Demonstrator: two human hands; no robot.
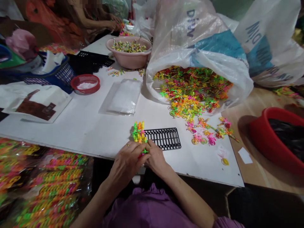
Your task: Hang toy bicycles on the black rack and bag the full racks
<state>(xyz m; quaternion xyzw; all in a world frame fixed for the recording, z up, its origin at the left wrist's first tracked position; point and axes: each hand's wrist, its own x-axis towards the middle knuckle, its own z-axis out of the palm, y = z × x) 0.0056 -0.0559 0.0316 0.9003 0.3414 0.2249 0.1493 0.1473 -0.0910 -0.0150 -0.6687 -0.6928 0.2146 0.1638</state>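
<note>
My left hand [125, 164], with a gold ring on one finger, and my right hand [155, 156] meet just above the table's near edge. Between them they grip a small bunch of neon plastic pieces [139, 133], green, orange and pink, which sticks up from my fingers. A black plastic grid frame [163, 138] lies flat just right of the bunch, beside my right hand. Farther right, a spill of neon plastic shapes [192, 91] pours from the mouth of a large clear plastic sack [194, 34] onto the white table [71, 133].
A co-worker's hands [116, 22] work at the far end, behind a pink basin of pieces [129, 52]. A red basket [85, 84], a blue basket [61, 74] and a folded clear bag [124, 96] stand on the table. Packed neon bags [42, 180] lie left; a red tub [275, 139] stands right.
</note>
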